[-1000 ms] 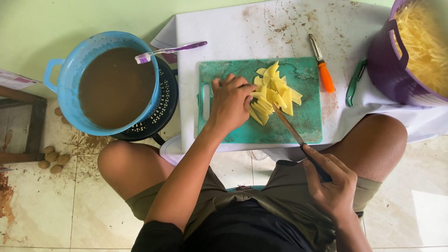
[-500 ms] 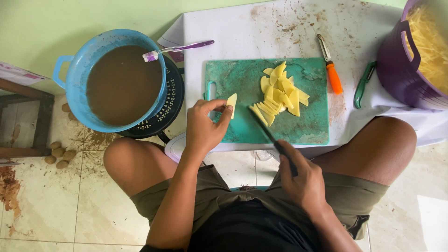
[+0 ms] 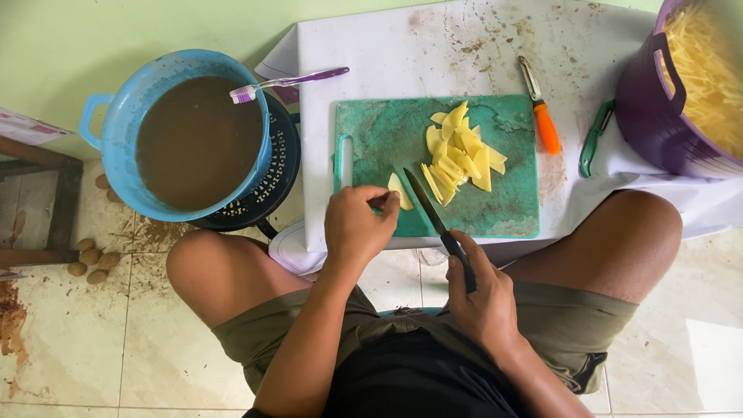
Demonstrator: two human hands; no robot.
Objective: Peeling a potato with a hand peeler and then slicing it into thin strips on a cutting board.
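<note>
Fingers of left hand (image 3: 357,224) pinch 1 potato slice (image 3: 399,191); right hand (image 3: 481,298) grips 1 knife (image 3: 433,217); roughly 10 slices (image 3: 463,155) piled.

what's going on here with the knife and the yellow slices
A seated person is cutting potato slices on a green board. The left hand pins one slice near the board's front edge, while the right hand holds a knife with its blade beside that slice. A pile of slices lies mid-board. A purple tub at right holds cut strips, and a blue tub of brown water sits at left.
</note>
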